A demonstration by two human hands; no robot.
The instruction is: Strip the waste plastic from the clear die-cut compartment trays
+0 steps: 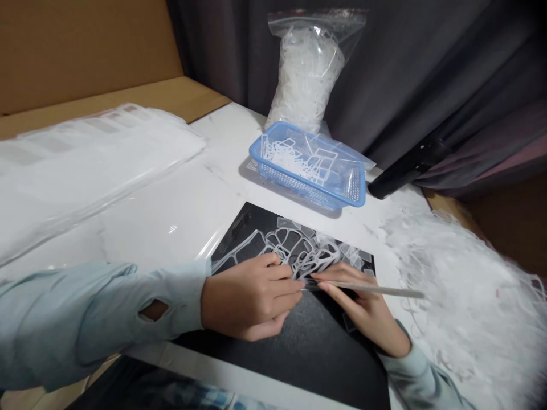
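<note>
Over a black board (pixel 299 336), my right hand (pixel 363 302) grips a long, thin, pale stick-like tool (pixel 388 290). Its handle points to the right and its narrow end reaches towards my left fingertips. My left hand (pixel 252 299) is closed, with thumb and fingers pinched together close to the tool's tip. Something small and clear may sit between them, but my fingers hide it. Just beyond both hands lies a tangle of translucent white plastic frames (pixel 290 242). Small clear rectangular pieces (pixel 350 253) are scattered on the board's far right part.
A blue basket (pixel 299 180) holding white frames stands behind the board. Further back is a full zip bag (pixel 310 74). White sheets in clear plastic (pixel 85 165) lie left. A big pile of white pieces (pixel 478 302) spreads right, near a black post (pixel 410 165).
</note>
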